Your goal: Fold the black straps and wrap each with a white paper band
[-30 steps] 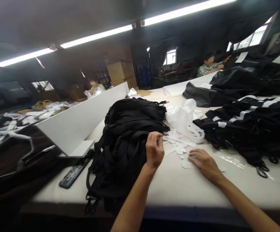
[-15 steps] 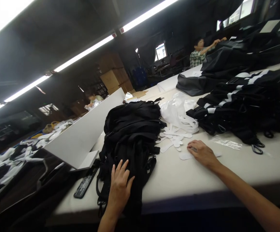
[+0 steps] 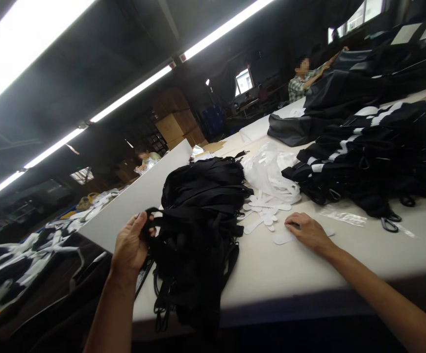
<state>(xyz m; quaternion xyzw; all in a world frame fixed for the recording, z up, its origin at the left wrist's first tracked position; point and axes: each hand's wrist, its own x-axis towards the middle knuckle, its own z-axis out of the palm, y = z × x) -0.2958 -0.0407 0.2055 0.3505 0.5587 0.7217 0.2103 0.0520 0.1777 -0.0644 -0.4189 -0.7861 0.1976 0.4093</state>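
The left hand (image 3: 134,242) pinches a black strap (image 3: 154,212) at the left side of the black strap pile (image 3: 198,240) on the cream-topped table (image 3: 271,274), while the right hand (image 3: 310,234) lies over a flat white strip (image 3: 282,239), its grip impossible to tell.

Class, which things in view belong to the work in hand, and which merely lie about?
Seemingly in use:
left hand, gripping a black strap
black heap
right hand, over a white piece

Probably lying about:
clear plastic strip
cardboard boxes
white plastic
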